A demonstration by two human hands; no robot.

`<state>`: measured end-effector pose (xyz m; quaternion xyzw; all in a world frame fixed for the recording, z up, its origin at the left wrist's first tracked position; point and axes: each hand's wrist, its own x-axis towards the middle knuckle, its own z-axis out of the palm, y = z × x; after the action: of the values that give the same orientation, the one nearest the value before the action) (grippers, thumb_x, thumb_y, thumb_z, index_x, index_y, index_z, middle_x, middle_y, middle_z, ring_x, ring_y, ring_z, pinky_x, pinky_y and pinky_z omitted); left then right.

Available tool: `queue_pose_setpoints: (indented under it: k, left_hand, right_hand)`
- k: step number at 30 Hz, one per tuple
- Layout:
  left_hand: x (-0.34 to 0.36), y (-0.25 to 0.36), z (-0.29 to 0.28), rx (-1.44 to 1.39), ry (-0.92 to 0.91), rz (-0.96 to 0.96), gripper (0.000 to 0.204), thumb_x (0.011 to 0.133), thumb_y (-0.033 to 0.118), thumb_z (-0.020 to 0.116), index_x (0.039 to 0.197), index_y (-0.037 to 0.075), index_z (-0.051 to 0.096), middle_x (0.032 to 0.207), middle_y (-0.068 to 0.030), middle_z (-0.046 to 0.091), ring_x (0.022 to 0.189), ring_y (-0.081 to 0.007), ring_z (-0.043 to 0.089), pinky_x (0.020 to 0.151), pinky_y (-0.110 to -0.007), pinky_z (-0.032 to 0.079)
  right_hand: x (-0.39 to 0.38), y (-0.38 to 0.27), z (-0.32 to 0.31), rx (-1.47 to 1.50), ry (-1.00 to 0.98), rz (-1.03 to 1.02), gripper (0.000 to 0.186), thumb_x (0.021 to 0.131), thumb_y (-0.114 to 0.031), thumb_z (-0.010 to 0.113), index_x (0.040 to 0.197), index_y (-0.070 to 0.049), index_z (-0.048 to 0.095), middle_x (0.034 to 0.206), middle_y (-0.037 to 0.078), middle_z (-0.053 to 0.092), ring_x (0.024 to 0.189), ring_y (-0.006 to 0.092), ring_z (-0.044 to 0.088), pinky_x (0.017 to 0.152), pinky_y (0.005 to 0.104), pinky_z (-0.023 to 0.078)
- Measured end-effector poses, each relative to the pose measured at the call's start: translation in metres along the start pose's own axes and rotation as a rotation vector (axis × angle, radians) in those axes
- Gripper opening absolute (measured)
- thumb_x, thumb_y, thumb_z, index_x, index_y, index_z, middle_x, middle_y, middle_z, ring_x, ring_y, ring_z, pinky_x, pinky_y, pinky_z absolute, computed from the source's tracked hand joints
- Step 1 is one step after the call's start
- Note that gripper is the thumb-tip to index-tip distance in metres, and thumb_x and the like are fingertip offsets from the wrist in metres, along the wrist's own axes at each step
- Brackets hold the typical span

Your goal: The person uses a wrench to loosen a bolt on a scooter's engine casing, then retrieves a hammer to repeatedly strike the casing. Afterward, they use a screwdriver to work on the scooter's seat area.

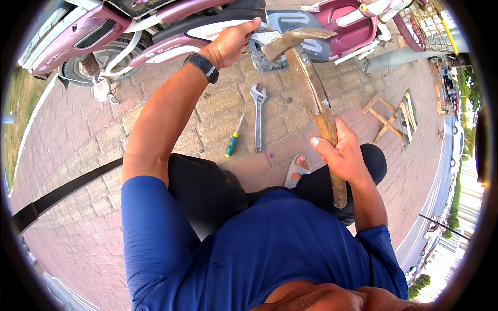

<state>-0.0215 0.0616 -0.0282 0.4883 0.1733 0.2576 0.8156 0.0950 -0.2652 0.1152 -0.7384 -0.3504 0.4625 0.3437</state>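
Note:
My right hand (342, 155) is wrapped round the wooden handle of a claw hammer (310, 83). Metal straps run up the shaft to its worn, rusty head, raised in front of a pink scooter (355, 31). My left hand (228, 45), with a dark watch on its wrist, reaches to the scooter's lower side, beside a silver-grey part (263, 38) at the footboard. Its fingers look curled; what they grip is hidden. On the paving between my arms lie an adjustable wrench (258, 119) and a green-handled screwdriver (233, 144).
A folding stool (386, 118) with wooden legs stands to the right. The scooter's rear wheel (88, 66) is at upper left, its wire basket (423, 26) at upper right. My sandalled foot (298, 168) rests on the brick paving (83, 150). Parked vehicles line a road at far right.

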Motion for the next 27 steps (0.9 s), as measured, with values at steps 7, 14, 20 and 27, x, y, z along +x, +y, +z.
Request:
queue_pose_setpoints:
  k: [7, 14, 20, 27]
  left_hand:
    - [-0.001, 0.001, 0.000, 0.007, -0.022, -0.012, 0.046, 0.108, 0.042, 0.051, 0.131, 0.005, 0.066, 0.132, -0.0061, 0.068, 0.124, -0.0178, 0.058, 0.113, -0.034, 0.038]
    - [-0.002, 0.003, 0.005, 0.044, 0.005, -0.002, 0.050, 0.110, 0.045, 0.047, 0.132, 0.004, 0.066, 0.132, -0.0069, 0.067, 0.122, -0.0182, 0.057, 0.114, -0.034, 0.036]
    - [-0.005, 0.006, 0.007, 0.041, -0.002, -0.024, 0.054, 0.110, 0.046, 0.043, 0.129, 0.003, 0.069, 0.128, -0.0075, 0.070, 0.122, -0.0182, 0.059, 0.114, -0.035, 0.037]
    - [-0.012, 0.010, 0.008, 0.025, 0.006, -0.038, 0.059, 0.111, 0.049, 0.037, 0.126, 0.002, 0.069, 0.126, -0.0089, 0.071, 0.123, -0.0182, 0.059, 0.114, -0.035, 0.037]
  right_hand:
    - [0.001, 0.001, 0.001, 0.015, -0.009, 0.017, 0.039, 0.095, -0.012, 0.069, 0.131, -0.002, 0.056, 0.089, 0.000, 0.057, 0.071, 0.0066, 0.057, 0.059, 0.0267, 0.056]
    - [0.001, 0.002, -0.001, 0.034, 0.013, -0.066, 0.038, 0.096, -0.010, 0.068, 0.130, 0.000, 0.056, 0.088, 0.000, 0.057, 0.073, 0.0061, 0.058, 0.058, 0.0253, 0.055]
    - [0.003, 0.002, -0.001, -0.005, -0.013, -0.055, 0.038, 0.096, -0.010, 0.067, 0.131, -0.001, 0.055, 0.085, 0.000, 0.056, 0.066, 0.0061, 0.058, 0.055, 0.0246, 0.054]
    - [0.003, 0.003, 0.006, 0.036, -0.005, -0.018, 0.038, 0.096, -0.009, 0.067, 0.131, -0.002, 0.055, 0.081, 0.000, 0.055, 0.060, 0.0061, 0.056, 0.049, 0.0244, 0.048]
